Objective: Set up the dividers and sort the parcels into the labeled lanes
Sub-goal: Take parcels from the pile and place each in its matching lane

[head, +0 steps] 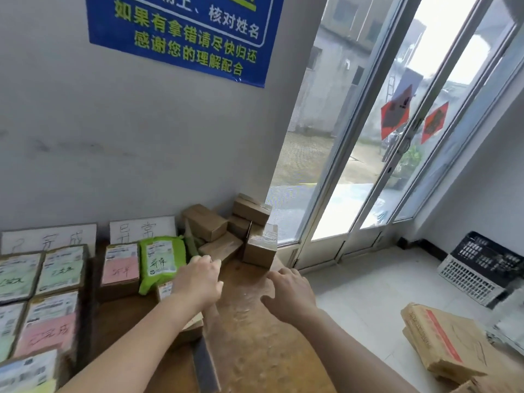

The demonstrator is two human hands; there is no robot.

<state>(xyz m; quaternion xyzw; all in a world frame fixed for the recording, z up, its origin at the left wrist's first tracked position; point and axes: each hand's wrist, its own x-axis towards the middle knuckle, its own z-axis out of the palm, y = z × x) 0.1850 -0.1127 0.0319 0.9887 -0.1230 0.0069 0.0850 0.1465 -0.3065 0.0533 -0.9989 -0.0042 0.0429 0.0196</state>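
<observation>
On the wooden table point(255, 330), two white lane signs point(141, 229) with handwritten characters lean against the wall. Labelled parcels fill the left lane point(61, 269). The middle lane holds a box with a pink label point(120, 269) and a green mailer bag point(161, 260). My left hand point(198, 282) hovers over a small box point(166, 290) beside the upright divider strip point(205, 361), fingers loosely curled. My right hand point(292, 293) hangs open above bare wood, holding nothing. Several plain cardboard boxes point(259, 249) are heaped at the table's far right corner.
A blue poster hangs on the wall above. Glass doors point(368, 165) stand to the right of the table. On the tiled floor lie a black-and-white plastic crate point(479, 268) and flattened cardboard boxes point(445, 341).
</observation>
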